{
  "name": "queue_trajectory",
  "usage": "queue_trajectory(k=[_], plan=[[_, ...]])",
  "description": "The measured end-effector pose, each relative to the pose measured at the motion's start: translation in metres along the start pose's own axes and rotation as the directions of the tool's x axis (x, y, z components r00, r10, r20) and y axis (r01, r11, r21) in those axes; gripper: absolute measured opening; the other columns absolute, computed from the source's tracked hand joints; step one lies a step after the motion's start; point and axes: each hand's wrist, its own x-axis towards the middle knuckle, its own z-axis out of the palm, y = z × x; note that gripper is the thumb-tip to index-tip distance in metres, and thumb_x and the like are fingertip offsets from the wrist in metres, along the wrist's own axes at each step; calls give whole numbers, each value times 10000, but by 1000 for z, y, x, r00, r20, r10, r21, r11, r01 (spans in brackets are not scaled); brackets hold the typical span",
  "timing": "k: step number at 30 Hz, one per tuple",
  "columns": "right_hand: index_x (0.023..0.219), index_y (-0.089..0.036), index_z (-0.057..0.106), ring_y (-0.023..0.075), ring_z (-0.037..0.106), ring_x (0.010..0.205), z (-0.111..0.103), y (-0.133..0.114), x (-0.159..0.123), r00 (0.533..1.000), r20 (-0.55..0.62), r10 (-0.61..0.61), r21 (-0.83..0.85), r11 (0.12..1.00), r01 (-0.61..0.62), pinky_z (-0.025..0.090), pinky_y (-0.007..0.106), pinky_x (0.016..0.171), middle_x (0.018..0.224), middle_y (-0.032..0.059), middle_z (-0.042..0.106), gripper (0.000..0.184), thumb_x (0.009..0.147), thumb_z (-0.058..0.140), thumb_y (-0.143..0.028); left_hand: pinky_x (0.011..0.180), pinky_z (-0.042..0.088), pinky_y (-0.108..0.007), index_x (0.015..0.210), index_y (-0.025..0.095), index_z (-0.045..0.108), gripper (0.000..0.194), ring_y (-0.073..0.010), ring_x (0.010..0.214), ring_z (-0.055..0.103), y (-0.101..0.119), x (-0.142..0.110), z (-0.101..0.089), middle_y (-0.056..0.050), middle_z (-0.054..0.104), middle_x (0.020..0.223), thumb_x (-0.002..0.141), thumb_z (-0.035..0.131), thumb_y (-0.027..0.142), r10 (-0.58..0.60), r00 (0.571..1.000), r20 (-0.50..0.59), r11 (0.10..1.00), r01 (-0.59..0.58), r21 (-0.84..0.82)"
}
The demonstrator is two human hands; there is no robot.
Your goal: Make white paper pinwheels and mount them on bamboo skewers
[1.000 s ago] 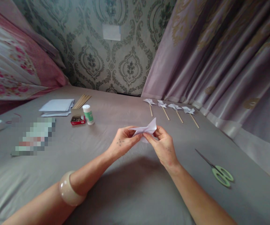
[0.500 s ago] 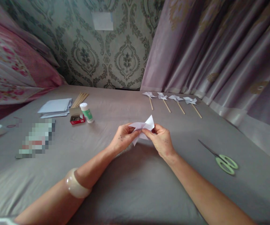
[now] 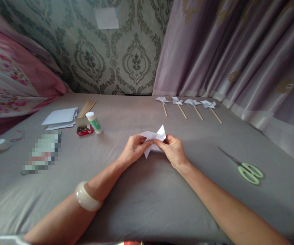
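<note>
The left hand (image 3: 134, 149) and the right hand (image 3: 175, 150) were nearly closed, pinching the folded paper (image 3: 161, 132) between them. If either thumb slackened, the folds could spring loose; too strong pressing could crumple them.

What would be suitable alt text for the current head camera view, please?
Two bare hands, left and right, pinch a folded white paper pinwheel above a grey cloth surface. Four white paper pinwheels on wooden sticks lie beyond; green-handled metal scissors lie right, a white-and-green cylindrical container left.
</note>
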Motion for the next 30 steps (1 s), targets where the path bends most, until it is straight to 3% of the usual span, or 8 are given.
queue_trajectory(k=[9,30], plan=[[655,-144,667,91,454,515,3,-1,0,1000,-18,11,19,1000,-11,352,231,502,575,-18,595,270,548,766,-372,615,498,-239,949,127,725,349,-181,718,648,-1,0,0,-58,729,771,734,681,398,57,998,-2,997,-57,57],[654,-136,671,87,432,514,3,5,3,1000,-19,-17,-39,999,16,325,226,493,565,-22,568,276,582,760,-387,578,486,-225,875,120,695,278,-176,695,647,2,-1,1,-51,719,743,724,685,353,54,997,-62,996,-49,74]])
